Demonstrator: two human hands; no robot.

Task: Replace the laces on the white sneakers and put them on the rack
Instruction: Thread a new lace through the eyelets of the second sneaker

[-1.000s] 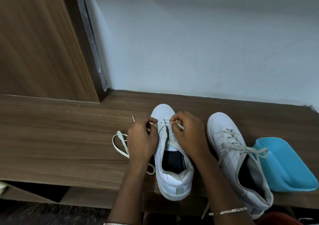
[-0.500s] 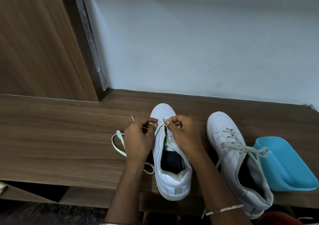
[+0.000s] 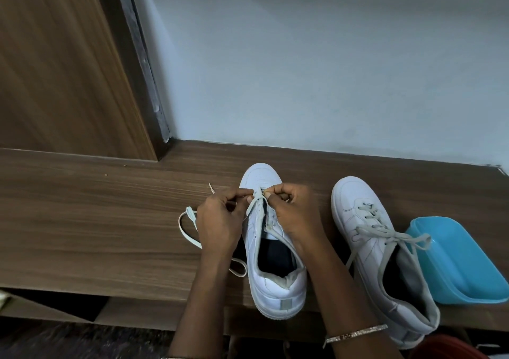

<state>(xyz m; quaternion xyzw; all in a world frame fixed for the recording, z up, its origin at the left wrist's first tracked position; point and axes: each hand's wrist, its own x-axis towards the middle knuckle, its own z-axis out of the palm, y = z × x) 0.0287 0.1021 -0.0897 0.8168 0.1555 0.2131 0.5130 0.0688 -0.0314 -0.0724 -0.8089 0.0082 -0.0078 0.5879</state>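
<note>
Left hand point(image 3: 220, 218) and right hand point(image 3: 293, 210) both pinch the lace point(image 3: 190, 237) at the left sneaker point(image 3: 271, 248) toe eyelets (fingers curled); laced sneaker point(image 3: 377, 248) beside, on desk point(image 3: 96, 221).

White sneakers point(image 3: 275, 248) — pale grey laces point(image 3: 385, 234); turquoise tub point(image 3: 454, 262); wood-grain brown shelf point(image 3: 96, 221).

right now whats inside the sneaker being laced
Inside the middle sneaker only a dark insole shows through the opening, nothing lying on it. The inside toward the toe is covered by the upper, the left hand and the right hand, whose fingers pinch the lace.
</note>
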